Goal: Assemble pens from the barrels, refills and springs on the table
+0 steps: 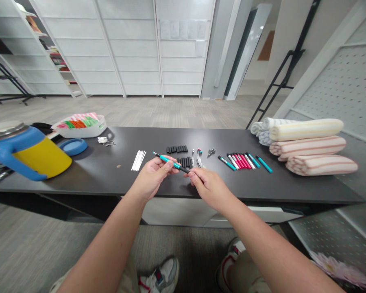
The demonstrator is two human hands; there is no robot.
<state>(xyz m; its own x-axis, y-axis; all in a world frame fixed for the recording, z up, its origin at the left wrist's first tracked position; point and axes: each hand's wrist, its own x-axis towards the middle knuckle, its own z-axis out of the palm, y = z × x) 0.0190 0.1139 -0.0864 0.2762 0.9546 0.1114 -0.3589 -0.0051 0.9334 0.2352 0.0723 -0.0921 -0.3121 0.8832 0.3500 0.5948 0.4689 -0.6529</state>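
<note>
From where I stand, the person's two hands meet over the near side of the desk [134,138], sharing one teal pen [164,158]. It's held above the desktop on a slant, one end up and to the left, the black end down toward the right. The left hand [157,171] has its fingers pinched around the teal barrel; the right hand [205,181] has its fingers closed on the black end.

Just beyond the hands lie short black tubes, one row [177,149] farther back and another [186,162] nearer, partly hidden by the left hand. Right of those I see small white pieces [199,160] and a little cluster of metal pieces [211,152]. Thin white sticks [138,160] lie side by side to the left. Over to the right, a row of teal, red and white pen barrels [242,160] lies at an angle, near the stacked rolled towels [306,130]. At the left end, a blue-and-yellow jug [45,154] stands tilted in my view, with a white basket [82,132] behind it.
</note>
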